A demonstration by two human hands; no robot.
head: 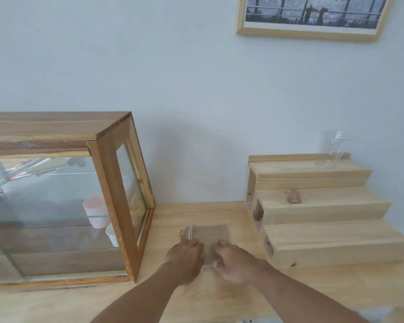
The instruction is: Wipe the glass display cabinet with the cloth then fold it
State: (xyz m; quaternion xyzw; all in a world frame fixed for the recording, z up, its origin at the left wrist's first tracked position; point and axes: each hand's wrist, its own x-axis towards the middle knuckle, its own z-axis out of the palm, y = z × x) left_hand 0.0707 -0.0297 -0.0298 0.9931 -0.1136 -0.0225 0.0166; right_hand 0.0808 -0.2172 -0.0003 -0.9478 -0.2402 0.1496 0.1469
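A brown cloth (pixel 211 234) lies flat and folded into a small rectangle on the wooden table (pixel 196 213), just right of the glass display cabinet (pixel 117 183). The cabinet has a wooden frame and glass panes, with pale cups on its glass shelf. My left hand (pixel 184 257) rests palm down on the cloth's near left part. My right hand (pixel 233 259) presses on its near right part with fingers curled. Both hands cover the cloth's near edge, and whether the fingers pinch it is unclear.
A stepped wooden riser (pixel 317 213) stands at the right against the wall, with a clear glass (pixel 331 150) on its top step. A framed picture (pixel 310 17) hangs on the wall above.
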